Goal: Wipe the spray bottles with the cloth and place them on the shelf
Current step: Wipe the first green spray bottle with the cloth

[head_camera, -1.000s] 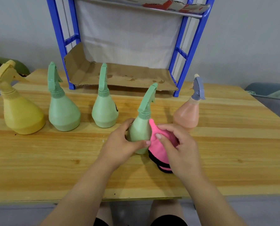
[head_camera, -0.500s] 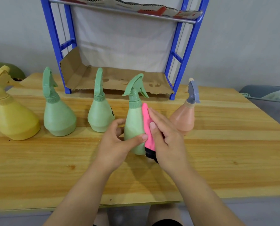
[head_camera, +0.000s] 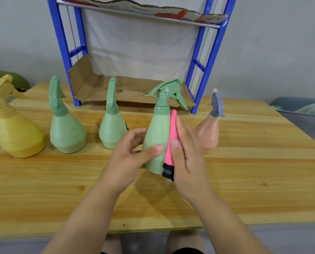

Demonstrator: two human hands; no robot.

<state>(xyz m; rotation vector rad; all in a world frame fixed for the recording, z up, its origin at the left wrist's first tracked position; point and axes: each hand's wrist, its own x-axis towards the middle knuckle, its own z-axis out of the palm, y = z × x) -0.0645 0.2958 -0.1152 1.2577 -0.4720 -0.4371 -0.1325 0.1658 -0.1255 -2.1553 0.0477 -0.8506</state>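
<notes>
Left hand point(head_camera: 129, 154) gripped the pale green plastic spray bottle point(head_camera: 156, 136) just above the wooden table point(head_camera: 42, 189) — more upright than a second ago. Right hand point(head_camera: 187, 158) pinched the pink cloth point(head_camera: 172, 136), now pressed higher against the bottle's side.

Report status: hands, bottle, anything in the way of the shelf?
Left hand grips the green plastic spray bottle. Right hand holds the pink cloth against its side. Nothing blocks the blue metal shelf behind.
</notes>
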